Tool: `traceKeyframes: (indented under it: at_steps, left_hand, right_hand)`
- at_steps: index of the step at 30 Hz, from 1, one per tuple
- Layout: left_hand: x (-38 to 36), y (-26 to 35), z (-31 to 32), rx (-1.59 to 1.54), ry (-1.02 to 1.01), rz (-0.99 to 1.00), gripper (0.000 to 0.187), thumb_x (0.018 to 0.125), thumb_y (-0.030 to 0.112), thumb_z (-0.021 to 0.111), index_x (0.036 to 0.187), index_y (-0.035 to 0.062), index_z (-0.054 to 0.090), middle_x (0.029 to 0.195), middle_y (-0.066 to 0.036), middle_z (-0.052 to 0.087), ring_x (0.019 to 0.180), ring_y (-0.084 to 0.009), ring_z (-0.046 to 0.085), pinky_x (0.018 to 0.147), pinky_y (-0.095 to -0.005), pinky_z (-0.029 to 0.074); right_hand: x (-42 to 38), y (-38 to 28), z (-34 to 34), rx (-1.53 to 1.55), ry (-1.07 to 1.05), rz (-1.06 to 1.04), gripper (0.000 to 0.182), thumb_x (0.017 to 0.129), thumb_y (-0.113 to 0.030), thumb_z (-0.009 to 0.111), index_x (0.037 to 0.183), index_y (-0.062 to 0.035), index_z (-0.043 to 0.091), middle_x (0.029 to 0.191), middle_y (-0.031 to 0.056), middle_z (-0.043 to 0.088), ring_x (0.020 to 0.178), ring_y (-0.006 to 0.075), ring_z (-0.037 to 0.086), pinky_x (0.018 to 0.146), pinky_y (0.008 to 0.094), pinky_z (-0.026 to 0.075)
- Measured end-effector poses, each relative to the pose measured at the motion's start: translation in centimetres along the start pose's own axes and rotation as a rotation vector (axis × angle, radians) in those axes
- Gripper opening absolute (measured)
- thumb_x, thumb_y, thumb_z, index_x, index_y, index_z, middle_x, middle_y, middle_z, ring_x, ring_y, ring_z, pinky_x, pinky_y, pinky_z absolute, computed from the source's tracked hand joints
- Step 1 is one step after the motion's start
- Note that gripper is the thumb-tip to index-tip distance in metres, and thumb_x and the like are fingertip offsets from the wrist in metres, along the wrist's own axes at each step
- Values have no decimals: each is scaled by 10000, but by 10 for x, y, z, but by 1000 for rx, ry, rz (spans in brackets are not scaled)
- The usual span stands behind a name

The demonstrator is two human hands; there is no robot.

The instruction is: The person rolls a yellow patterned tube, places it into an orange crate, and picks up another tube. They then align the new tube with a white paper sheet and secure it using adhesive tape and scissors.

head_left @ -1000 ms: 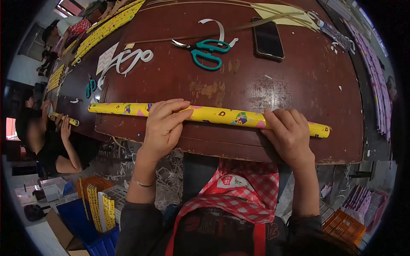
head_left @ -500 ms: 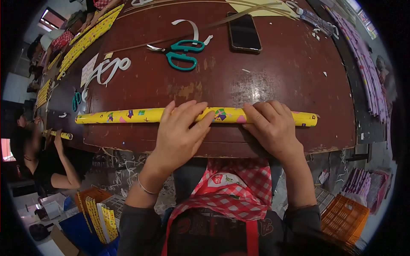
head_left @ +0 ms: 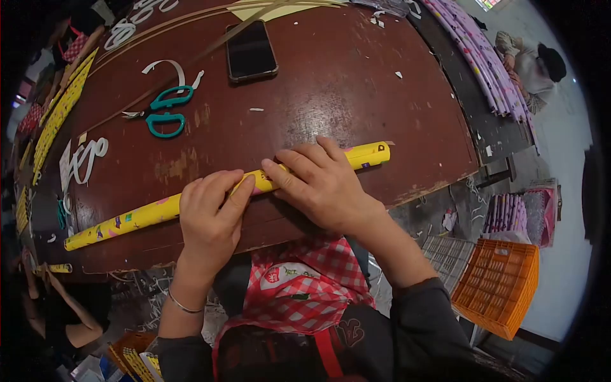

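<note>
A long, thin roll of yellow patterned wrapping paper (head_left: pixel 149 214) lies slantwise near the front edge of the brown table (head_left: pixel 356 89). Over its middle, my left hand (head_left: pixel 210 213) is closed, thumb and fingers curled around the paper. My right hand (head_left: pixel 321 184) grips the same roll a little farther right, its fingers bent over the top. Between the two hands a short stretch of yellow paper shows. The roll's right end, with its rim visible, sticks out past my right fingers. The undersides of both hands are hidden.
Teal-handled scissors (head_left: pixel 167 113) lie beyond the roll beside a white strip (head_left: pixel 172 67). A black phone (head_left: pixel 251 52) rests farther back. Purple rolls (head_left: pixel 477 57) line the right side, near a seated person. An orange crate (head_left: pixel 499 280) stands at lower right. Other people work at left.
The view has turned right, so table things appear shifted left. The roll now lies tilted, its right end higher. My hands have moved closer together on it.
</note>
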State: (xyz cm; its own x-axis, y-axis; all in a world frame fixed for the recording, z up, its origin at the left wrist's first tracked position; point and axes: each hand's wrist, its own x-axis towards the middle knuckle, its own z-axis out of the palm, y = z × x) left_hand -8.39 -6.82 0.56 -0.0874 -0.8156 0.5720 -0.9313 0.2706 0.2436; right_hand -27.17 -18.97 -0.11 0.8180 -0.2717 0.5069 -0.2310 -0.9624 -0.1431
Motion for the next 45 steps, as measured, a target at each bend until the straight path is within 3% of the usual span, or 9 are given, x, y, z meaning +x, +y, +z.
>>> traceKeyframes:
  at_steps: [4, 9, 18, 27, 32, 35, 45]
  left_hand:
    - [-4, -1, -2, 18, -16, -13, 367, 743, 29, 662, 1105, 86, 668, 1076, -83, 630, 975, -272, 617, 810, -411, 460]
    - [-9, -4, -5, 27, -26, -16, 365, 748, 27, 659, 1108, 86, 671, 1079, -83, 634, 978, -275, 617, 816, -415, 459]
    - [-24, -8, -22, 37, -45, -48, 351, 753, 18, 659, 1099, 79, 676, 1086, -92, 637, 996, -285, 618, 841, -428, 460]
    - [-19, 4, -23, 75, -64, -112, 390, 707, 69, 748, 1088, 94, 672, 1066, -78, 630, 986, -280, 613, 868, -475, 440]
    - [7, 21, 2, -52, -60, -23, 334, 717, 74, 725, 1046, 64, 666, 1033, -79, 622, 958, -269, 611, 826, -442, 451]
    - [19, 31, 21, -92, -34, 34, 298, 736, 65, 675, 1033, 43, 664, 1027, -87, 616, 937, -267, 614, 788, -422, 463]
    - [11, 28, 12, -67, -69, 59, 323, 720, 70, 680, 1042, 99, 691, 1028, -77, 621, 912, -269, 619, 715, -382, 459]
  right_hand:
    - [-10, -2, -15, -5, -78, 95, 501, 762, -234, 738, 1231, -131, 595, 1231, 75, 584, 1112, 274, 572, 1022, 557, 361]
    - [-21, 1, -26, -49, -103, 115, 519, 745, -228, 754, 1232, -149, 593, 1282, 74, 576, 1146, 273, 561, 1042, 559, 341]
    - [-40, 19, -49, -187, -117, 194, 489, 715, -158, 764, 1182, -119, 628, 1210, 90, 609, 1142, 302, 566, 1027, 557, 363]
    - [-47, 24, -47, -151, -59, 208, 517, 687, -125, 778, 1184, -117, 633, 1195, 93, 613, 1119, 307, 571, 1013, 547, 385]
    - [-48, 25, -47, -144, -55, 215, 514, 676, -123, 786, 1169, -118, 643, 1176, 95, 616, 1101, 307, 580, 1004, 542, 395]
    - [-49, 25, -47, -140, -64, 212, 473, 746, -218, 760, 1198, -146, 641, 1150, 89, 607, 1091, 288, 569, 975, 547, 402]
    - [-48, 29, -50, -23, 6, 207, 423, 721, -220, 777, 1103, -90, 648, 1055, 75, 635, 1042, 276, 586, 963, 520, 411]
